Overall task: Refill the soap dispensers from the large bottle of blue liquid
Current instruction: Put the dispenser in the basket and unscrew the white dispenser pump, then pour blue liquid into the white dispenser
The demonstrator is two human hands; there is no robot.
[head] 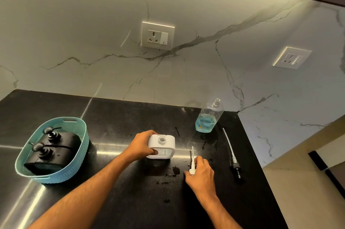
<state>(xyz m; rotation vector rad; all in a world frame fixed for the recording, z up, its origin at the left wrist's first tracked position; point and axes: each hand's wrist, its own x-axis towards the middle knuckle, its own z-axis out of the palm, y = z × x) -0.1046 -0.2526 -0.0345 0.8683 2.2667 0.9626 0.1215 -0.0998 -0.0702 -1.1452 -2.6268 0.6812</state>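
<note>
A white soap dispenser (pixel 163 144) with its neck uncapped stands mid-counter. My left hand (pixel 141 145) grips its left side, thumb on the front. To its right, my right hand (pixel 200 171) holds a white pump head (pixel 192 163) with its tube pointing away from me, low over the counter. The large clear bottle (pixel 209 116) stands uncapped at the back right, with blue liquid in its lower part. Its black pump with a long tube (pixel 231 152) lies on the counter to the right.
A teal basket (pixel 74 161) at the left holds two black dispensers (pixel 54 152) with pumps on. Dark wet spots (pixel 173 171) dot the black counter between my hands. The counter's right edge (pixel 261 169) drops off near the black pump. Marble wall with sockets behind.
</note>
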